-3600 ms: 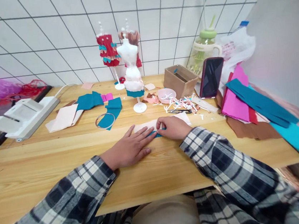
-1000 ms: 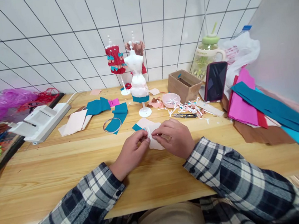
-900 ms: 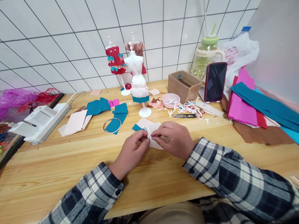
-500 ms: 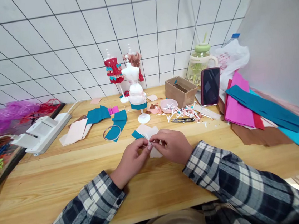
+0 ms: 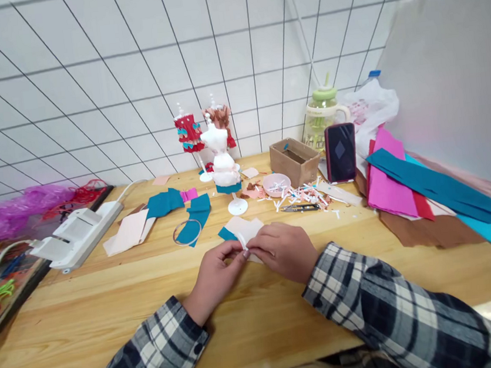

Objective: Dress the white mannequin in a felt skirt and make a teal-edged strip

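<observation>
Close together over the near middle of the table, my left hand [image 5: 216, 276] and my right hand [image 5: 286, 251] pinch a small white strip [image 5: 242, 241] between thumbs and fingers. Whether the strip is paper or tape is hard to make out. Under the fingertips lie pale pink crepe paper pieces [image 5: 251, 226], with a teal corner [image 5: 225, 232] showing at their left. Just beyond stands a small white dress form [image 5: 215, 142], wrapped at the waist in pale pink and teal paper. My fingers partly hide the strip and the paper beneath.
Thread snips [image 5: 300, 208] lie near paper scraps and a pink bowl [image 5: 277, 185]. Behind them are a cardboard box [image 5: 296, 169] and an upright phone [image 5: 340, 152]. A ring [image 5: 187, 232] rests on teal paper at left, beyond which is a power strip [image 5: 78, 235]. Coloured paper [image 5: 389, 182] is stacked at right.
The camera view has tilted up slightly, so the table things sit lower. My hands stay together; more of the white strip now shows above my fingertips.
</observation>
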Motion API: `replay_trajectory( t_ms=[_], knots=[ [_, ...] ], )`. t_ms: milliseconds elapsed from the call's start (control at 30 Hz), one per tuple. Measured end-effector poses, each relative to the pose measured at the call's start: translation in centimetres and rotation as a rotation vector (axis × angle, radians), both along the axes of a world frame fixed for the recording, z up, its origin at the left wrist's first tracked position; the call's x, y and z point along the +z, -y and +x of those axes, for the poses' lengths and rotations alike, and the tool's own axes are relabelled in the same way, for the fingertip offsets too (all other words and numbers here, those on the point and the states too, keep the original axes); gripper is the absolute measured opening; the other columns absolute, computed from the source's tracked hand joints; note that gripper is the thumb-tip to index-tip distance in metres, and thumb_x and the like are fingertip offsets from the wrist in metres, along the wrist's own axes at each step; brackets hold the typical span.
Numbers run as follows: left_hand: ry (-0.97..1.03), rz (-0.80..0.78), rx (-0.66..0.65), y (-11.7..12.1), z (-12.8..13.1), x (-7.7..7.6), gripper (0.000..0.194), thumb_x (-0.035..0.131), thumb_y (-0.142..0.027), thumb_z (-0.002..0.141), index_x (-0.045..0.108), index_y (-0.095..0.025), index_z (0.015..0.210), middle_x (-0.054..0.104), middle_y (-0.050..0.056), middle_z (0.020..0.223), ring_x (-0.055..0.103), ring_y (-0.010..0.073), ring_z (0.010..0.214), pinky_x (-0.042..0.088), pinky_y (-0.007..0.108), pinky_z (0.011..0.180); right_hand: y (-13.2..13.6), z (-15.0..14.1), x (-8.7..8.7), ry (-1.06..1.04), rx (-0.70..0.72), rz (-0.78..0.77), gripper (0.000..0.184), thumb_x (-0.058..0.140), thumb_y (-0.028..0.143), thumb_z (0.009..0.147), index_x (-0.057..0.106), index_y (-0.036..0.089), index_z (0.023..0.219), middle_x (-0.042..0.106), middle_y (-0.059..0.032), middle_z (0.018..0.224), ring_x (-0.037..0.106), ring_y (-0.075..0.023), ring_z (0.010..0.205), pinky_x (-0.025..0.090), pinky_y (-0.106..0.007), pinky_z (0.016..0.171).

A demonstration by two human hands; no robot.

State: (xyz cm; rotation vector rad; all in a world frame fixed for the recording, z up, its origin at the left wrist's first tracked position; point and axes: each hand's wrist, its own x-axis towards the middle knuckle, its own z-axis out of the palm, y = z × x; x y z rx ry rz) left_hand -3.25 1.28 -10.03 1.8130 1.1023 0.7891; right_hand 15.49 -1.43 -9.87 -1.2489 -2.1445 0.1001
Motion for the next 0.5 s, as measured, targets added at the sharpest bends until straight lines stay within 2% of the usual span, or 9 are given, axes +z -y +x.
replay_trajectory(
  t_ms=[300, 500],
  knots=[
    [-0.081, 0.091, 0.004, 0.4, 0.0, 0.3, 0.023, 0.054, -0.037, 0.086, 0.070, -0.020, 0.084, 0.073, 0.003, 0.085, 0.065, 0.0196, 0.080, 0.049, 0.029, 0.076, 0.0, -0.7, -0.2, 0.093, -0.030, 0.014, 0.020, 0.048, 0.032, 0.093, 0.067, 0.026, 0.092, 0.068, -0.0011, 0.084, 0.060, -0.0147, 0.076, 0.035, -0.028, 0.065],
    [-0.098, 0.119, 0.023, 0.6, 0.1, 0.2, 0.020, 0.055, -0.035, 0.085, 0.068, -0.020, 0.080, 0.072, 0.003, 0.080, 0.064, 0.0196, 0.076, 0.049, 0.029, 0.073, 0.0, -1.1, -0.3, 0.051, -0.063, -0.030, 0.013, 0.052, 0.029, 0.088, 0.064, 0.024, 0.086, 0.067, -0.0006, 0.081, 0.060, -0.0145, 0.073, 0.034, -0.027, 0.062]
  ],
)
